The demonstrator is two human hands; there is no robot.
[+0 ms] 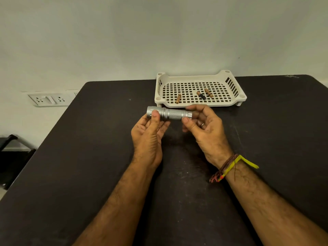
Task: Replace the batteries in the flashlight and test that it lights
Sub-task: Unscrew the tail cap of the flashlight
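- flashlight (169,114) horizontal above the surface (88,157), between my hands
- left hand (150,128) fingers clamp the head, right hand (202,123) fingers pinch the tail
- tray (199,103) just behind, three batteries (201,95) inside

A matte black worktop (99,157) with pale scuffs and specks fills most of the view, its far edge against a plain off-white wall (124,36). On the wall at the left sits a white socket-and-switch plate (50,99). Lower left, beside the worktop, stands a dark piece of furniture (12,157) — too dim to identify.
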